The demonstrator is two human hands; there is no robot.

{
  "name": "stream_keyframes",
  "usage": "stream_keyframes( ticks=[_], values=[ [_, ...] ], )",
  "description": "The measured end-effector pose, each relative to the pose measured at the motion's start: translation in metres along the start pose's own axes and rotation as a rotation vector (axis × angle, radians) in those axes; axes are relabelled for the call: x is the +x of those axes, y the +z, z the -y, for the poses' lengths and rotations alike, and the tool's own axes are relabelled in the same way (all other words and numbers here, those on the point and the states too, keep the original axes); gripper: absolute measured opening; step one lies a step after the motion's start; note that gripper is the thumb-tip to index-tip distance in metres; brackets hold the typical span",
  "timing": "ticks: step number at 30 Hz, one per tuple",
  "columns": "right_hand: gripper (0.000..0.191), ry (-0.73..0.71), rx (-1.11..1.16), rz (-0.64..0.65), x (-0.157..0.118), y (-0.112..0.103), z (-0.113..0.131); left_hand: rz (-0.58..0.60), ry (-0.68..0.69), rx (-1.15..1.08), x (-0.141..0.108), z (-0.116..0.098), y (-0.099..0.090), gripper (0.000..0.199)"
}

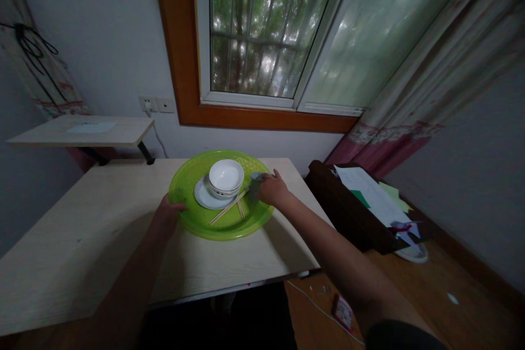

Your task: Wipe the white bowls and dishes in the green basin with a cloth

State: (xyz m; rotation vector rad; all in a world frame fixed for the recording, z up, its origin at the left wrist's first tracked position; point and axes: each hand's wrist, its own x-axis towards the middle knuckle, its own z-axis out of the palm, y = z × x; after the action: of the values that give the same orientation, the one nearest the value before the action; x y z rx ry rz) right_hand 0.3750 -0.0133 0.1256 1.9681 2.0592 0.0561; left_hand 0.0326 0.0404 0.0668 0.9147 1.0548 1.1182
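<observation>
A round green tray (191, 219) lies on the pale wooden table. On it stands a white bowl (227, 175), stacked on at least one other bowl, with a white plate (202, 195) underneath. Wooden chopsticks (223, 213) lie crossed beside the plate, toward the front right. My left hand (167, 216) is closed on the tray's left rim, thumb over the edge. Over the tray's right side, my right hand (273, 188) has its fingers curled at a small greyish object (257, 176), whose kind I cannot make out.
A raised shelf (118, 134) with a paper on it stands at the table's back left. Behind the table are a wall socket (156, 104) and a window (270, 27). To the right, a dark brown piece of furniture (348, 213) carries papers. A cable (320, 309) runs across the floor.
</observation>
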Motion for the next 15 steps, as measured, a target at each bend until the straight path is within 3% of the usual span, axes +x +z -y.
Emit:
stream_keyframes(
  ticks=[3,5,9,12,15],
  values=[
    [0.034,-0.058,-0.022,-0.046,0.018,0.001,-0.011,0.088,-0.026,-0.058,0.007,0.001,0.000,0.055],
    [0.033,-0.075,-0.024,-0.071,0.028,0.002,-0.013,0.071,-0.027,-0.066,0.008,0.002,0.001,0.055],
    [0.035,-0.063,-0.043,-0.077,0.031,-0.001,-0.008,-0.064,-0.024,-0.034,0.003,0.001,0.007,0.056],
    [0.036,-0.032,-0.056,-0.019,0.020,-0.006,-0.001,-0.220,0.014,0.056,-0.001,0.000,0.013,0.056],
    [0.037,0.011,-0.072,0.031,0.002,-0.012,0.007,-0.301,0.038,0.105,-0.004,0.002,0.019,0.058]
  ],
)
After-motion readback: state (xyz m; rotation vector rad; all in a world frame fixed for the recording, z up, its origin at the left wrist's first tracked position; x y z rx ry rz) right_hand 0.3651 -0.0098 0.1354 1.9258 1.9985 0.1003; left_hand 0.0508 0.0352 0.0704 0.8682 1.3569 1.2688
